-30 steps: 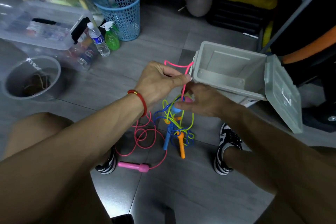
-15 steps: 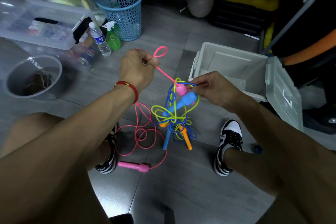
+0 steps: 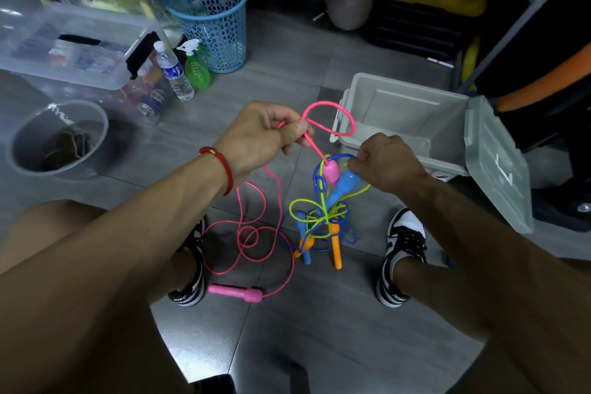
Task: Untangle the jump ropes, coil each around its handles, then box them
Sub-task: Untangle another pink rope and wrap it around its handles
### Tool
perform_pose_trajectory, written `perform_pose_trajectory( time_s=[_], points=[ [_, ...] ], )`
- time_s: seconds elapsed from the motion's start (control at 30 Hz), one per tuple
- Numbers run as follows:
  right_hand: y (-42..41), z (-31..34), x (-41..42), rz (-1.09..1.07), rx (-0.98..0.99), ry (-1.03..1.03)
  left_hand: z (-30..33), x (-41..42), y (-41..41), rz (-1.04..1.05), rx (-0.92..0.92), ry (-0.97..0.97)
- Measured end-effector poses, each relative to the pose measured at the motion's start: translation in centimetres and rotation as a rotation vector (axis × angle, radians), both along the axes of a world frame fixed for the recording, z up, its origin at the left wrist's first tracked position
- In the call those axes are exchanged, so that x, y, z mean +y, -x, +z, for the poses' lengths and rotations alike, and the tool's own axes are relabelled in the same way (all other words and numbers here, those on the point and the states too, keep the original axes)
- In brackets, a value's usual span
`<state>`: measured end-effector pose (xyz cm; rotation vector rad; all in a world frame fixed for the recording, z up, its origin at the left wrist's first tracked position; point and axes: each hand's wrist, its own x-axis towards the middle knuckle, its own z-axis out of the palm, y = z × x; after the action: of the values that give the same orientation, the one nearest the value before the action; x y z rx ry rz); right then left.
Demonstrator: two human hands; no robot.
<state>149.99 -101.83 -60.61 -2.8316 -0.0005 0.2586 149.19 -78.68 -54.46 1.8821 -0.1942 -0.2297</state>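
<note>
The left hand (image 3: 265,134) pinches a looped pink rope (image 3: 329,120); the right hand (image 3: 383,166) grips the blue rope (image 3: 339,158) above the tangle (image 3: 323,217). An open grey plastic box (image 3: 406,118) sits just behind on the tiled floor (image 3: 287,80).

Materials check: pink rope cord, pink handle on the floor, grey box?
Pink cord: looks like smooth PVC or a similar flexible plastic; it is thin, slightly glossy and holds springy loops. Could be rubber.
Pink handle: likely moulded hard plastic, satin, with a flared, stepped end.
Grey box: moulded rigid plastic, matte, with raised panels inside and a hinged lid of the same material.
</note>
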Motion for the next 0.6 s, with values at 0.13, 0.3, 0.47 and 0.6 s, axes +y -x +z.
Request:
perform_pose_trajectory(
  time_s=[0.13,0.3,0.47,0.6],
  points=[
    [-0.1,0.4,0.5,-0.005,-0.017,0.003,0.3,-0.4,-0.1,0.007,0.032,-0.022],
    [0.3,0.5,0.6,0.132,-0.015,-0.112,-0.5,-1.3,-0.2,0.033,0.152,-0.070],
    [1.1,1.0,0.1,0.325,-0.098,-0.226,-0.5,-2.3,-0.3,0.009,0.233,0.009],
    [0.2,-0.3,-1.3,0.142,-0.052,-0.150,-0.3,-3.0,-0.5,0.032,0.224,0.045]
  ],
)
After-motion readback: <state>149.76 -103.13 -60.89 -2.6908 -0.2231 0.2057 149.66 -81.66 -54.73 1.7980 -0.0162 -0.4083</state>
